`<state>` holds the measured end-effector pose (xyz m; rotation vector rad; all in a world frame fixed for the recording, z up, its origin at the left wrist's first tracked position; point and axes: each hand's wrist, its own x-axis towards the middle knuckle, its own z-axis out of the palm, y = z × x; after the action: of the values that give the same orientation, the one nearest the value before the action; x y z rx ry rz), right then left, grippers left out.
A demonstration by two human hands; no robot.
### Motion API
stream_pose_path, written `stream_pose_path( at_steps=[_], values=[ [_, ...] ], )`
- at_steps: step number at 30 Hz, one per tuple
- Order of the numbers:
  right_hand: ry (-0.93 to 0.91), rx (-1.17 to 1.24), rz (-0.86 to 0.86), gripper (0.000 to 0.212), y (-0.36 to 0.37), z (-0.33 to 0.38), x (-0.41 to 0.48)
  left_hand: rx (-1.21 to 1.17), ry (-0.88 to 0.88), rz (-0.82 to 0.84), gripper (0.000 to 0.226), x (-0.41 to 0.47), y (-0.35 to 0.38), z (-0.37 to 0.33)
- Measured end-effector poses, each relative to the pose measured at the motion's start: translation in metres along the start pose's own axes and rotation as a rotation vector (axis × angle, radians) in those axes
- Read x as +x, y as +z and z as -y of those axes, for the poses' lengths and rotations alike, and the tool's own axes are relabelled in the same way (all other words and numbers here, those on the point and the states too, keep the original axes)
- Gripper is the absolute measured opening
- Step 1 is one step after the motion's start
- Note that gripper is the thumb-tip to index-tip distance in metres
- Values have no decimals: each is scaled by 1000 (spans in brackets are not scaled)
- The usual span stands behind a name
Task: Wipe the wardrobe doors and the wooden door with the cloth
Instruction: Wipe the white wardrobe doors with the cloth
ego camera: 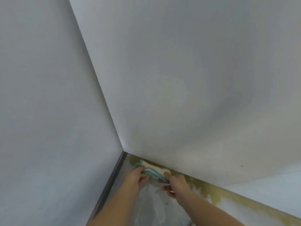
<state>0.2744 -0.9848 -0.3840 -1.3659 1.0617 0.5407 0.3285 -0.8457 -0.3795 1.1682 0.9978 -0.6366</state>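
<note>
A cream cloth with teal stripes [153, 170] is stretched between both hands, low in the view near a corner. My left hand [136, 176] grips its left end and my right hand [175, 182] grips its right end. The cloth lies along the bottom edge of a plain white panel [187, 79] that fills the right side. A second white panel [48, 95] fills the left side, and the two meet at a sharp vertical corner line. No wooden door is in view.
A grey strip [110, 185] runs along the foot of the left panel. A yellowish stained band [215, 194] runs along the foot of the right panel. Clear plastic sheeting [153, 201] covers the floor under my arms.
</note>
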Motion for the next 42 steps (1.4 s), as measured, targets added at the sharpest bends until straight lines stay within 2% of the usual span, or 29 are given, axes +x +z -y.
stream_pose_path(
  at_steps=[6,10,19,31,38,42],
  values=[
    [-5,367,-54,13,8,5,8,-1,25,-41,8,9,11,-9],
    [-25,474,-51,12,8,10,-5,7,73,-67,11,2,8,-12],
    [-132,494,43,14,-11,46,-83,-12,216,17,8,-60,4,-37],
    [-385,556,133,16,-45,119,-228,-26,512,251,13,-206,6,-101],
    [-600,569,182,16,-57,155,-297,-43,716,394,13,-288,13,-138],
    [-803,572,207,20,-66,167,-330,-85,899,509,8,-332,20,-150]
  ],
)
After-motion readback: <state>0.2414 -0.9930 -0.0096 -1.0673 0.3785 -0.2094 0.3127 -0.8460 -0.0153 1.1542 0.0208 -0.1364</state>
